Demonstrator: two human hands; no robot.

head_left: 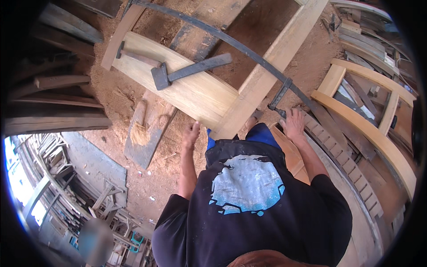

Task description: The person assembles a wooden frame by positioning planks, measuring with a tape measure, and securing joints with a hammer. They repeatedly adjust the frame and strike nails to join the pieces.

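A wooden frame with a pale panel and a long rail lies before me. Beside the panel's near corner is my left hand, its fingers curled closed; what is inside them, if anything, is hidden. My right hand has its fingers stretched and apart, close to the screw end of a long dark bar clamp. The clamp spans the frame, its jaw by the rail's outer side. On the panel rest a heavy dark hammer and a smaller wooden-handled hammer.
Dark timber pieces are stacked at left. A curved wooden frame leans at right beside a notched strip. A board with a straw brush lies on the sawdust-covered floor. A blurred round shape shows at lower left.
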